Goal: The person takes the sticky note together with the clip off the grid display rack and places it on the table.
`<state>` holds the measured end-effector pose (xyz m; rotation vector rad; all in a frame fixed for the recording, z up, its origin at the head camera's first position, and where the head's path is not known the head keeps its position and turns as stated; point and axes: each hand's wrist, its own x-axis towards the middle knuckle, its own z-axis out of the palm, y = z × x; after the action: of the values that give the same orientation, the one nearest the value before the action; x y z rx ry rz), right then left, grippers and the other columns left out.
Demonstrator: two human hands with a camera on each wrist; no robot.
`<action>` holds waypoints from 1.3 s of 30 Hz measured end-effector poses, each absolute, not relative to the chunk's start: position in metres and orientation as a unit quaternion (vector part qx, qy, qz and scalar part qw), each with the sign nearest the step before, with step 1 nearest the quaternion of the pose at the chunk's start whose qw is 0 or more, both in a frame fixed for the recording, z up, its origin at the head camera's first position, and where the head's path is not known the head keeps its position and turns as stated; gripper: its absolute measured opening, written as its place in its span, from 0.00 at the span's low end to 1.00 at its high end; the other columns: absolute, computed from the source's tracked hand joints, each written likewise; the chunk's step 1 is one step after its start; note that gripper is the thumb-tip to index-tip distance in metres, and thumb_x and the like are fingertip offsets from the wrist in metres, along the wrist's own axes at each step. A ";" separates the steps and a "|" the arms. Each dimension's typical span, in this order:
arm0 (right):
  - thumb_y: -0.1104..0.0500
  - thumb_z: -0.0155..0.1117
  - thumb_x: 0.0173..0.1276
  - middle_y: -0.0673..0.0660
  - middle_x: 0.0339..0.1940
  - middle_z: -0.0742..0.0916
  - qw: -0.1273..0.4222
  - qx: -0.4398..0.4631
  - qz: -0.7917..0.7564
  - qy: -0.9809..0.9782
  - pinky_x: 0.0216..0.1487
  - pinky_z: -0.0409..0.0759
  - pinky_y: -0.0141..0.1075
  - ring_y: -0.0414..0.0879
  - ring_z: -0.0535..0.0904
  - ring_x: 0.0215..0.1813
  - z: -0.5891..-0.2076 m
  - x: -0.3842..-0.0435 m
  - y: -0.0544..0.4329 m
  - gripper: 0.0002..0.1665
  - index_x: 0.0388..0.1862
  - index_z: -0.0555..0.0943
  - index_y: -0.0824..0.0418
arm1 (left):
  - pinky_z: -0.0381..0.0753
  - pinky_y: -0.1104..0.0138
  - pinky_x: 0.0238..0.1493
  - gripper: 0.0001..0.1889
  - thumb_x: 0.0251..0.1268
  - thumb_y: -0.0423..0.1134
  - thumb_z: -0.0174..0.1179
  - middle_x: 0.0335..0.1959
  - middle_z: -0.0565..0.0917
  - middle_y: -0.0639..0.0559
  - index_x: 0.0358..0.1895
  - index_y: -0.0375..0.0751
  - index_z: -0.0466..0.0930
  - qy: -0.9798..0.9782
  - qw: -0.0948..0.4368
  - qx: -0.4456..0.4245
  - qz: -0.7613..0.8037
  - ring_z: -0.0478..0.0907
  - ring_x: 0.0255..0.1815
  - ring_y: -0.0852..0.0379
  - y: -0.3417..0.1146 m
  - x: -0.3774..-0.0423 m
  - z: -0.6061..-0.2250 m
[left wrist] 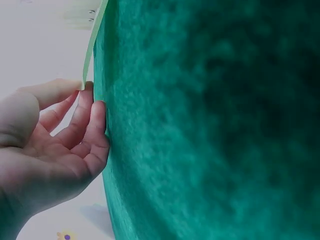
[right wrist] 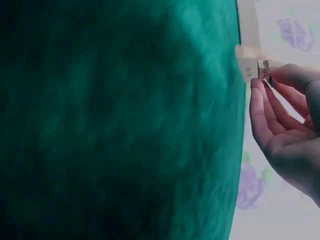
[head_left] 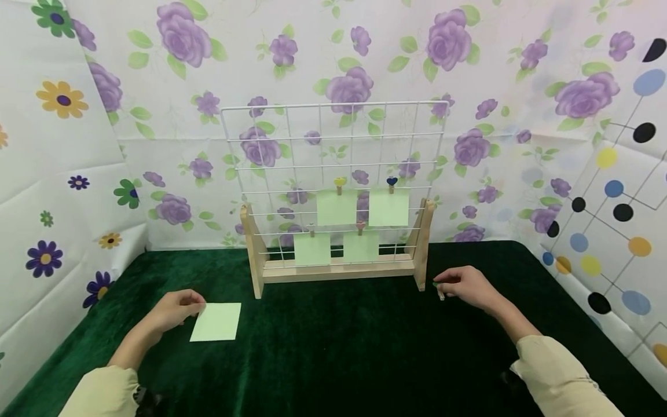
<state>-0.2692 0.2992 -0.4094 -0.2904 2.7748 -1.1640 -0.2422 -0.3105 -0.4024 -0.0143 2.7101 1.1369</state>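
Purple-rose cloth fills the top of my head view, with a flower-print sheet down the left edge and a dotted sheet down the right. Dark green velvet covers the table across the bottom.

Mid-frame I have a white wire grid upright in a wooden stand. Four pale green sheets hang low on it, each under a clip: upper left, upper right, lower left and lower right.

At lower left, the left hand pinches a loose note by its upper-left corner; the stand's left foot lies between that note and the hanging sheets.

Right of centre, the right hand pinches a small peg between thumb and fingers, near the stand's right foot. On my right wrist view the peg sits at upper right, partly covered by the fingertips, with the foot behind it. Cream sleeves fill both lower corners.
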 end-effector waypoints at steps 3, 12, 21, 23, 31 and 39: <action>0.62 0.61 0.69 0.59 0.44 0.85 0.062 -0.092 -0.377 0.920 0.40 0.81 0.41 0.46 0.81 0.38 -0.412 -0.269 0.307 0.14 0.50 0.83 0.67 | 0.73 0.57 0.39 0.14 0.73 0.41 0.52 0.42 0.78 0.42 0.49 0.31 0.75 0.922 0.102 -0.017 0.372 0.73 0.43 0.47 -0.313 -0.243 -0.404; 0.59 0.62 0.69 0.60 0.47 0.84 0.085 -0.089 -0.391 0.912 0.40 0.80 0.40 0.47 0.79 0.39 -0.418 -0.269 0.319 0.16 0.52 0.82 0.67 | 0.73 0.53 0.43 0.16 0.72 0.40 0.54 0.43 0.79 0.39 0.50 0.28 0.75 0.926 0.096 -0.009 0.366 0.75 0.44 0.46 -0.316 -0.242 -0.406; 0.58 0.62 0.70 0.59 0.47 0.83 0.104 -0.087 -0.405 0.904 0.39 0.79 0.41 0.49 0.77 0.39 -0.420 -0.270 0.324 0.18 0.54 0.80 0.67 | 0.76 0.55 0.39 0.16 0.73 0.38 0.52 0.44 0.79 0.38 0.53 0.27 0.74 0.928 0.092 -0.012 0.362 0.76 0.43 0.46 -0.317 -0.241 -0.405; 0.57 0.62 0.70 0.59 0.47 0.83 0.102 -0.084 -0.401 0.906 0.38 0.78 0.40 0.48 0.77 0.39 -0.421 -0.270 0.324 0.18 0.53 0.81 0.66 | 0.77 0.55 0.38 0.16 0.73 0.38 0.52 0.44 0.79 0.37 0.53 0.27 0.74 0.928 0.091 -0.013 0.362 0.76 0.43 0.45 -0.317 -0.241 -0.406; 0.57 0.59 0.72 0.62 0.49 0.82 0.088 -0.071 -0.390 0.914 0.35 0.78 0.40 0.49 0.76 0.38 -0.421 -0.269 0.329 0.20 0.56 0.79 0.68 | 0.79 0.54 0.40 0.19 0.74 0.41 0.52 0.48 0.77 0.33 0.55 0.26 0.72 0.924 0.083 -0.016 0.373 0.76 0.46 0.41 -0.320 -0.237 -0.403; 0.53 0.58 0.73 0.62 0.49 0.83 0.067 -0.067 -0.385 0.918 0.40 0.78 0.42 0.51 0.78 0.43 -0.410 -0.269 0.330 0.24 0.59 0.76 0.69 | 0.80 0.53 0.44 0.22 0.76 0.42 0.49 0.55 0.73 0.27 0.58 0.24 0.69 0.921 0.042 -0.004 0.388 0.73 0.51 0.37 -0.320 -0.233 -0.398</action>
<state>-0.2687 0.3301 -0.4097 -0.2030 2.7683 -1.1592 -0.2327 -0.3200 -0.3982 -0.0117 2.8187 1.1873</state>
